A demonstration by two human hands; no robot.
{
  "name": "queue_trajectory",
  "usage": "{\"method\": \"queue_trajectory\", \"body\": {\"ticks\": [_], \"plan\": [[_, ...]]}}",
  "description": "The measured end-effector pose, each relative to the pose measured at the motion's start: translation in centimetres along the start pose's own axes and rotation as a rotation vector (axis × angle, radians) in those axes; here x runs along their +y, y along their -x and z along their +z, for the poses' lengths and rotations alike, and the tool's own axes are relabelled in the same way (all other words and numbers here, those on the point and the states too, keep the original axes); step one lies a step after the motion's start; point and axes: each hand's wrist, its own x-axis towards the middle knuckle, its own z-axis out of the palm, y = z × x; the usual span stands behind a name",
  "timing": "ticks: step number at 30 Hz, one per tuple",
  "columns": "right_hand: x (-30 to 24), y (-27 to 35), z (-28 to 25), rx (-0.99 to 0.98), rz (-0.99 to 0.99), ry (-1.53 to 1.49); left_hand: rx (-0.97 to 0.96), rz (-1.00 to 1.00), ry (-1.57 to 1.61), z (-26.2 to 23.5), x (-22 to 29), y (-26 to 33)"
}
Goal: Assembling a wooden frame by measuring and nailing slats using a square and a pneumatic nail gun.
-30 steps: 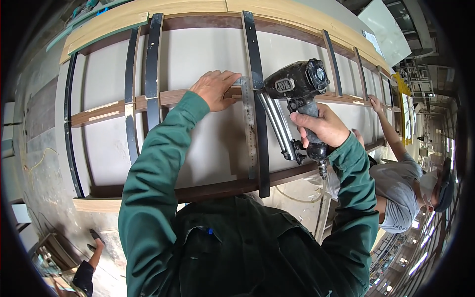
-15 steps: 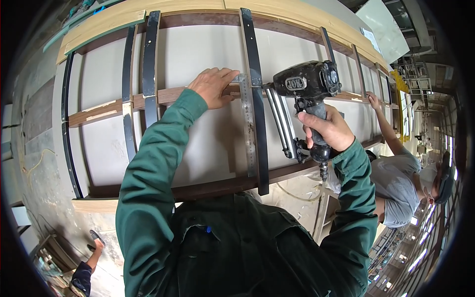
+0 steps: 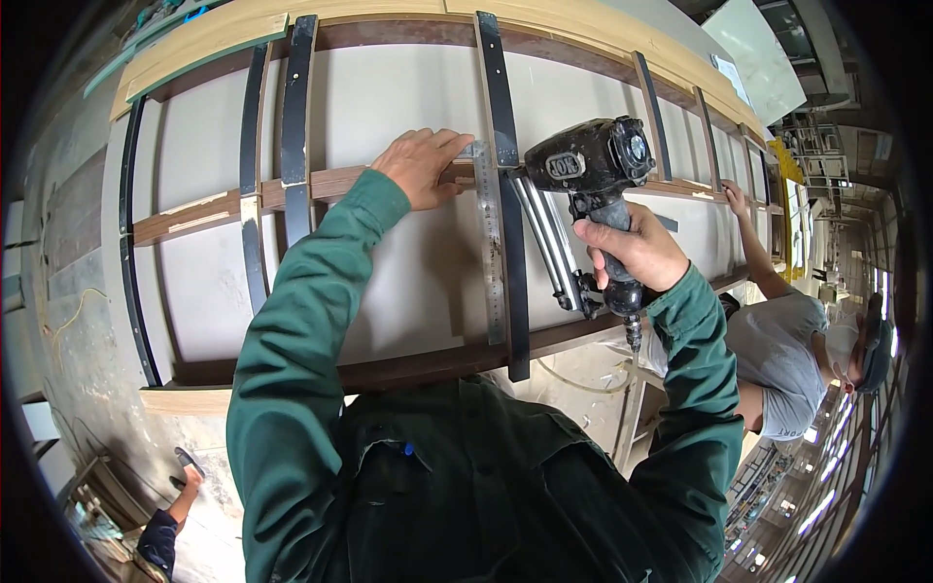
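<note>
My right hand [image 3: 637, 248] is wrapped round the grip of a black air nail gun [image 3: 583, 160] with a silver magazine. The gun's nose meets the black upright bar [image 3: 520, 291] where that bar crosses the brown middle rail [image 3: 340, 182]. My left hand [image 3: 423, 167] is closed over the rail, left of the bar. Its fingertips grip the top end of a steel try square [image 3: 491, 253], whose long graduated blade lies alongside the bar's left edge. The fingers' undersides are hidden.
The frame's other black crossbars [image 3: 298, 107] stand over a pale panel [image 3: 398, 97]. Light wooden boards [image 3: 369, 10] run along the far edge. At right, a co-worker [image 3: 777, 345] in a grey shirt reaches onto the frame. Another person's leg [image 3: 185, 496] shows at lower left.
The nail gun and my right hand have shifted slightly left and tipped, with the nose close against the black bar. My left hand and the try square have barely moved.
</note>
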Motion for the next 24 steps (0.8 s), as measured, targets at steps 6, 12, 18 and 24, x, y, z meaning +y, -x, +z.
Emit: {"method": "queue_trajectory", "body": {"ticks": [6, 12, 18, 24], "plan": [[0.7, 0.3, -0.4, -0.005, -0.080, 0.042, -0.007, 0.009, 0.045, 0.1, -0.2, -0.1], [5.9, 3.7, -0.8, 0.137, -0.006, 0.147, 0.009, -0.020, 0.023, -1.4, -0.5, 0.3], [13.9, 2.0, 0.1, 0.365, -0.015, 1.211, 0.234, -0.125, -0.140, -10.5, -0.6, 4.4], [22.2, 0.9, -1.9, 0.524, -0.169, 1.188, 0.686, -0.276, 0.053, -15.5, -6.8, 11.3]]}}
